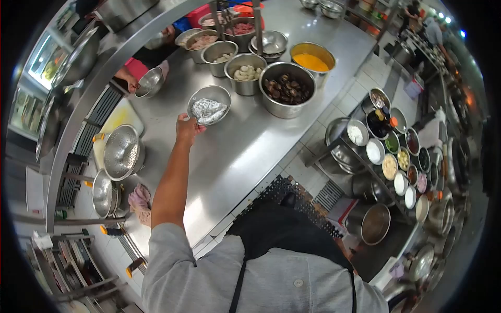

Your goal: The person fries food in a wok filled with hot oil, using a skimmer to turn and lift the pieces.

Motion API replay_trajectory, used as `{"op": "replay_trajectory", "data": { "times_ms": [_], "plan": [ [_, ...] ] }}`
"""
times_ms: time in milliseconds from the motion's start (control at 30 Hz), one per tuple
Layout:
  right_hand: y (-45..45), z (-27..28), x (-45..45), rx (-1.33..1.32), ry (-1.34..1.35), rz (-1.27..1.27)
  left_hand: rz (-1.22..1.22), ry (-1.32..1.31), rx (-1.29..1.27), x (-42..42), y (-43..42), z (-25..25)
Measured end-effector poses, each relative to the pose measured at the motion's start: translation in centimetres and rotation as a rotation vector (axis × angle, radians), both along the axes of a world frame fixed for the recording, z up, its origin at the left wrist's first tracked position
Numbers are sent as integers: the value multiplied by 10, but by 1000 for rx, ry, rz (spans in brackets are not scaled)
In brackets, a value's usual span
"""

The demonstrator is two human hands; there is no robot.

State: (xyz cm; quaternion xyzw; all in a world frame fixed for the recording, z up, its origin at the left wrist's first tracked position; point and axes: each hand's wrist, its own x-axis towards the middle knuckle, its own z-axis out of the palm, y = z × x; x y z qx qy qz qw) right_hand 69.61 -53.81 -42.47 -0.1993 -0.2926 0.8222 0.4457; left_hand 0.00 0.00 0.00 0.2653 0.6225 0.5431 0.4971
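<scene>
My left hand (189, 129) is at the near rim of a small steel bowl (225, 94) on the steel table (172, 172), its fingers closed on the rim. Crumpled foil (209, 110) lies inside that bowl. Behind it stand a steel pot (289, 109) of dark mushroom-like pieces, a pot of pale round pieces (248, 72) and a bowl of orange-yellow liquid (312, 61). My right hand cannot be made out; the apron and sleeve cover that side.
A perforated colander (122, 154), stacked bowls (103, 193) and a pink cloth (139, 201) sit at the left. Another person's hand (128, 79) holds a bowl (150, 82) across the table. Seasoning containers (374, 151) line the right-hand counter.
</scene>
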Motion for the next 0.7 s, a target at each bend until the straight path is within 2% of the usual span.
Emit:
{"op": "replay_trajectory", "data": {
  "times_ms": [33,67,100,133,200,233,300,333,367,400,433,467,500,533,567,600,700],
  "plan": [
    [-14,47,16,-15,-21,-31,-27,-32,-3,16,-11,3],
    [-25,103,28,-259,-372,-108,-59,-65,-8,31,-21,3],
    [14,93,-78,-517,-609,-162,-76,-11,13,-3,-28,21],
    [57,163,-130,-785,-945,-226,-93,-67,33,7,-34,13],
    [68,161,-110,-882,-883,-246,-35,-186,123,38,-47,-2],
    [72,170,-114,-894,-850,-289,6,-259,149,46,-56,-6],
    [91,198,-141,-854,-835,-378,-59,-194,59,72,-84,-1],
    [89,208,-148,-808,-861,-429,-222,-106,26,91,-97,8],
    [78,176,-143,-692,-985,-351,-399,-22,1,111,-107,14],
    [80,182,-148,-448,-1235,-237,-572,31,49,130,-108,11],
    [75,171,-143,-342,-1375,-129,-756,69,107,152,-108,7],
    [72,207,-164,-682,-981,-448,-889,182,184,173,-111,14],
    [60,194,-166,-699,-850,-494,-966,255,300,190,-107,10],
    [50,177,-162,-742,-989,-383,-1031,336,386,208,-101,7],
    [47,201,-174,-772,-1104,-407,-1074,560,530,221,-89,1],
    [43,232,-188,-806,-1217,-410,-1087,593,607,236,-85,-1],
    [-11,225,-224,-1016,-995,-618,-1133,811,861,259,-70,-3]
  ]
}}
